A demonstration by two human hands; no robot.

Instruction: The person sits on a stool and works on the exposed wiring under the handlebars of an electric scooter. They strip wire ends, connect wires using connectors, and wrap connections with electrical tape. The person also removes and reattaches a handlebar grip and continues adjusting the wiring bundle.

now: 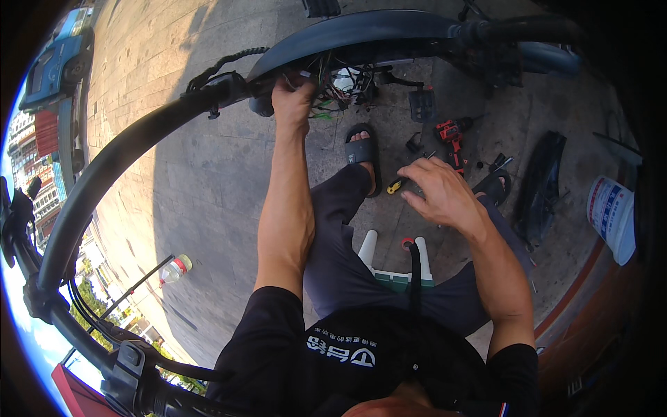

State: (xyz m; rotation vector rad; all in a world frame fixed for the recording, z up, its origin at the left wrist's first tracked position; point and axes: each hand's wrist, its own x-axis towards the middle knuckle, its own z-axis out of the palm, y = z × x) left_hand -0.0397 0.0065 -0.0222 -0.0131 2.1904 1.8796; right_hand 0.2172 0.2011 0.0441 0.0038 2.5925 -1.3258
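Observation:
My left hand reaches up under the curved dark frame of a two-wheeler. Its fingers are closed at a bundle of thin wires, and the fingertips are partly hidden. What exactly they pinch cannot be made out. Lower and to the right, my right hand curls over a small screwdriver. Its yellow and black handle sticks out between thumb and fingers, and a thin shaft shows past the knuckles. The hand covers the tool's middle. A pale unit sits among the wires.
A red and black cordless drill lies on the paving by my right foot. Farther right are a long black panel and a white bucket. A white and green stool stands between my legs. Black handlebar tubing curves along the left.

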